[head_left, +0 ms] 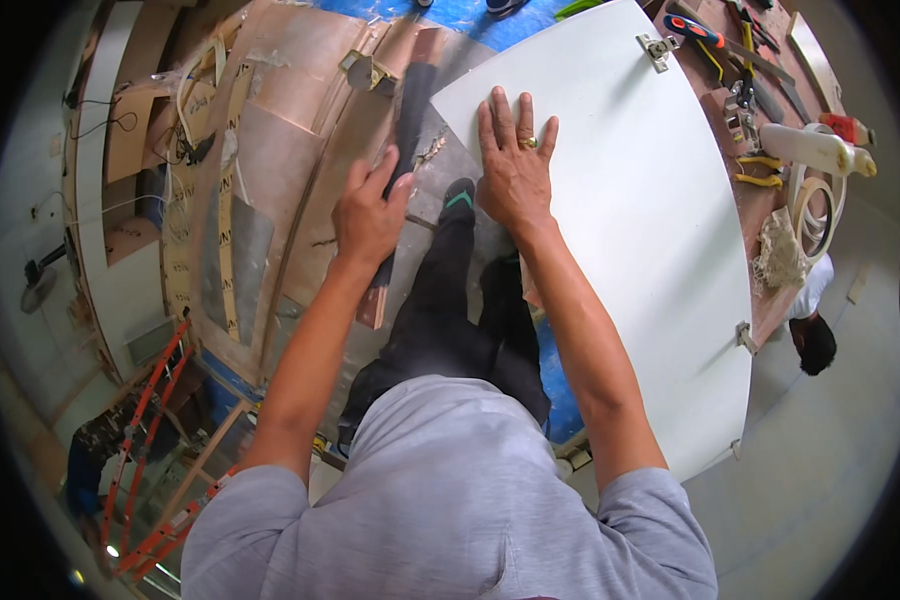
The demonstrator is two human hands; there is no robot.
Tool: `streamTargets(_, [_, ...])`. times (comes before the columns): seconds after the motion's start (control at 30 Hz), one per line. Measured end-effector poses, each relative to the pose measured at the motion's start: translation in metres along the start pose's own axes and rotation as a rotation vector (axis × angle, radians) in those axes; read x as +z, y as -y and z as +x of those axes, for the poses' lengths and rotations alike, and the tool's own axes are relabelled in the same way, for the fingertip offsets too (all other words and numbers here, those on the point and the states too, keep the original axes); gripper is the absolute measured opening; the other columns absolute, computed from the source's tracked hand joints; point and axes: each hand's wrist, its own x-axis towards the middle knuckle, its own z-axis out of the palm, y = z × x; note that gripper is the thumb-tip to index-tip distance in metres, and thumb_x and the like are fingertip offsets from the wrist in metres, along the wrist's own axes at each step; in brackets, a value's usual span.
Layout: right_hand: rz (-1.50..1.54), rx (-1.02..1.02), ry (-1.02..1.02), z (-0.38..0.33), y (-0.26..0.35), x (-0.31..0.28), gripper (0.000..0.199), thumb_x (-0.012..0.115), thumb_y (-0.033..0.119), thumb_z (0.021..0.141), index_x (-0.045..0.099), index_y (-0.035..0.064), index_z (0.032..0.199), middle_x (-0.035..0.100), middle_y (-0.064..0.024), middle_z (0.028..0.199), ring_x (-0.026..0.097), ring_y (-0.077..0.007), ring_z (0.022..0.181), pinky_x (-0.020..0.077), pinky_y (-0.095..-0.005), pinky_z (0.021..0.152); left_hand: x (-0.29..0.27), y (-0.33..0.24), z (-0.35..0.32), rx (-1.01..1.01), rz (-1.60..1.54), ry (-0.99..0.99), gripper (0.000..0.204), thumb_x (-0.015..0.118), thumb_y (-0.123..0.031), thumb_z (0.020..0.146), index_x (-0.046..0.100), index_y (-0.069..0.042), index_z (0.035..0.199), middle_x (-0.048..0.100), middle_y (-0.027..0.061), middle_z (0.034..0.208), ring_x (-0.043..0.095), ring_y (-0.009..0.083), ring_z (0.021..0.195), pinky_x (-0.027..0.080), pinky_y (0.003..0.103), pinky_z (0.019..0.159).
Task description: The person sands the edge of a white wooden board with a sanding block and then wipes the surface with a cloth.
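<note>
My right hand [516, 170] lies flat with spread fingers near the far left corner of a large white door panel [630, 240]. A ring is on one of its fingers. To its left, my left hand [370, 212] is over a long wooden bar [413, 125] whose middle is dark, with bare wood at both ends. Its visible fingers and thumb are apart and slightly blurred; the other fingers are hidden. The thumb overlaps the bar. Metal hinges [658, 52] are fixed to the panel's right side.
Beyond the panel, a workbench [765, 225] holds an orange-and-blue handled saw [694, 30], pliers [758, 178], a white bottle [810, 150] and a tape roll [813, 218]. Wooden panels [290, 130] stand at left, near an orange ladder [150, 420]. Another person [812, 320] is at right.
</note>
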Motion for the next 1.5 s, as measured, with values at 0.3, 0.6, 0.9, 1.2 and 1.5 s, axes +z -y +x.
streamTargets(0.3, [-0.039,-0.054,-0.026,-0.003,-0.003,0.0,0.081,0.058,0.005,0.08,0.042,0.0025,0.16,0.026,-0.0096,0.174,0.012,-0.0417,0.163,0.0038,-0.0735,0.125,0.044,-0.039,0.092,0.171,0.038,-0.016,0.042,0.074,-0.034,0.096,0.073,-0.012,0.132,0.066,0.0152,0.103,0.067,0.0373,0.09,0.055,0.047,0.081])
streamTargets(0.6, [0.002,-0.031,-0.081,-0.004,-0.005,0.004,0.083,0.059,0.007,0.078,0.041,-0.0029,0.158,0.03,-0.0124,0.171,0.014,-0.0362,0.164,0.0037,-0.0672,0.128,0.034,-0.02,0.079,0.237,0.066,0.019,0.042,0.073,-0.03,0.096,0.071,-0.013,0.134,0.066,0.0159,0.105,0.065,0.037,0.102,0.054,0.047,0.087])
streamTargets(0.9, [0.152,-0.028,-0.091,0.014,0.003,-0.013,0.094,0.076,0.044,0.087,0.038,-0.002,0.16,0.026,-0.0136,0.174,0.015,-0.0416,0.162,0.0087,-0.066,0.128,-0.022,0.052,-0.012,0.148,-0.107,-0.046,0.044,0.076,-0.016,0.096,0.068,-0.004,0.138,0.066,0.0149,0.1,0.067,0.03,0.089,0.054,0.038,0.076])
streamTargets(1.2, [0.014,-0.529,0.454,0.049,0.068,0.01,0.032,0.055,0.013,0.094,0.073,0.004,0.119,0.065,-0.017,0.131,0.039,-0.0425,0.15,0.0204,-0.0593,0.13,-0.012,0.089,-0.006,-0.09,-0.264,-0.186,0.042,0.074,-0.019,0.101,0.066,0.0,0.138,0.069,0.0154,0.106,0.068,0.0261,0.093,0.054,0.036,0.086])
streamTargets(1.5, [-0.219,-0.302,-0.139,0.081,0.046,0.006,0.025,0.059,0.015,0.093,0.073,0.0023,0.109,0.07,-0.0142,0.117,0.066,-0.0322,0.124,0.0278,-0.0593,0.124,0.01,0.122,-0.023,-0.365,-0.576,-0.088,0.041,0.075,-0.015,0.099,0.067,0.001,0.136,0.072,0.0171,0.115,0.069,0.0255,0.102,0.053,0.035,0.093])
